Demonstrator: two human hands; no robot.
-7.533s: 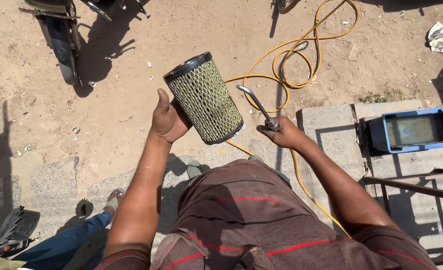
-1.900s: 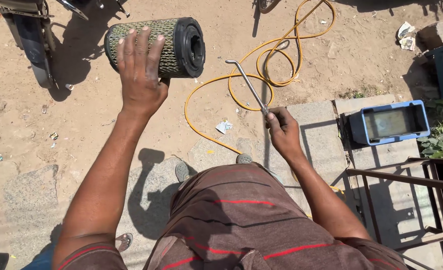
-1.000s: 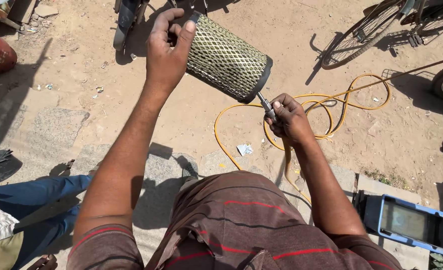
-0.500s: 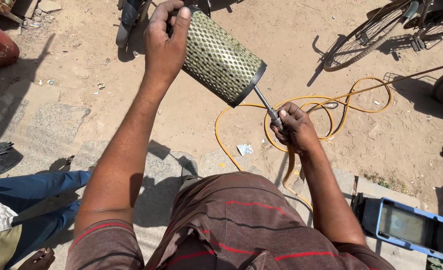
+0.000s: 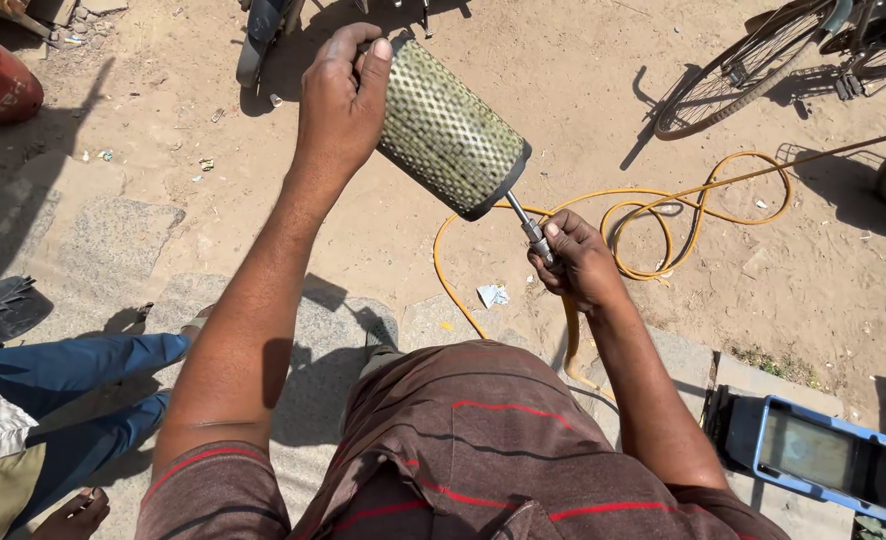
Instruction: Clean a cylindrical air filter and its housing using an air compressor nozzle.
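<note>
Above the sandy ground, the left hand (image 5: 338, 100) grips the upper end of a cylindrical mesh air filter (image 5: 450, 128), held tilted. The right hand (image 5: 580, 262) clenches an air blow gun (image 5: 528, 228), nozzle in the filter's lower end; its yellow hose (image 5: 663, 215) coils behind.

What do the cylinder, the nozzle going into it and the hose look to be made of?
Cylindrical filter: perforated sheet metal, dull greenish and dusty, with a black end rim, probably rubber or plastic. Nozzle: bare steel by its grey shine. Hose: orange-yellow rubber or plastic, since it lies in loose coils.
</note>
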